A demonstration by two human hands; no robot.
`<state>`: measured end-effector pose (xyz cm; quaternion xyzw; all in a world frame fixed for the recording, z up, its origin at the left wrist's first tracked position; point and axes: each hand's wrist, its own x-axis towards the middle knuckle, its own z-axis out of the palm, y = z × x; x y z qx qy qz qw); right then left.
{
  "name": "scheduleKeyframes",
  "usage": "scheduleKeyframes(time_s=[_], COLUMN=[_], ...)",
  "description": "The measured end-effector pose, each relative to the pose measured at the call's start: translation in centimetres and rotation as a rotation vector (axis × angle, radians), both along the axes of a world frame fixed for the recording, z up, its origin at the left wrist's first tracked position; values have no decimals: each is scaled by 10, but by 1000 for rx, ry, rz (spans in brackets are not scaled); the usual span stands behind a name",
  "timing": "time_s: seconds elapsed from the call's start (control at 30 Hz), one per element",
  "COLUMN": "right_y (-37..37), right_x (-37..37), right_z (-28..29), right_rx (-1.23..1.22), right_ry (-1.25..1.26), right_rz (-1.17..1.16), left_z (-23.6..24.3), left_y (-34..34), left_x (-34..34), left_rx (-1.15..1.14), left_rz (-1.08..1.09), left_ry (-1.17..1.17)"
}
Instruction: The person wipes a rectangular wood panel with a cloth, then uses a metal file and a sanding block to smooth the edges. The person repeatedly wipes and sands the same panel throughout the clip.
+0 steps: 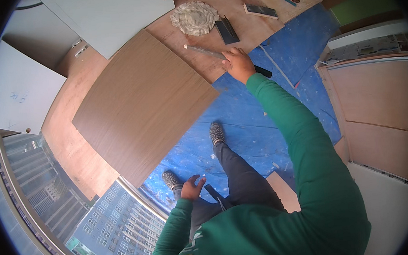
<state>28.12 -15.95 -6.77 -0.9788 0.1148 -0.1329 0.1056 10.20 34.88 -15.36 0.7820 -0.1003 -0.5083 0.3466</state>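
Note:
My right hand (239,65) is wrapped around a long narrow tool (203,51) with a greyish shaft, a pale tip and a black end. Its tip points left, over the corner area of a brown wood-grain board (144,103) and a plywood sheet. The grip hides the tool's middle, so its exact kind is unclear. Low in front of my body, my left hand (190,188) has thumb and forefinger curled toward each other around a tiny white bit (204,176), too small to name. The board lies flat, close ahead of my feet.
Blue sheeting (241,110) covers the floor under me. On the plywood (173,39) rest a ruffled pale round thing (195,18), a black angled piece (226,31), a dark-topped block (260,11) and several hand tools. White cabinet doors (109,15) hang ahead; a window is at left.

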Motion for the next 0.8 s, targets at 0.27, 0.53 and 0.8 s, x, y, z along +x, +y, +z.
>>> scheduleKeyframes(time_s=[0.27,0.53,0.8], right_y=[-49,58,2], right_x=[21,-165,-158], right_z=[-11,-50,4], right_rx=[124,874,2362], right_ry=[-54,269,-61], right_rz=[193,-252,-787], left_z=[29,46,9], left_y=[-209,-402,-378], left_x=[49,102,31], left_rx=[-248,-674,-422], left_rz=[-14,761,31], left_ry=[6,1083,-307])
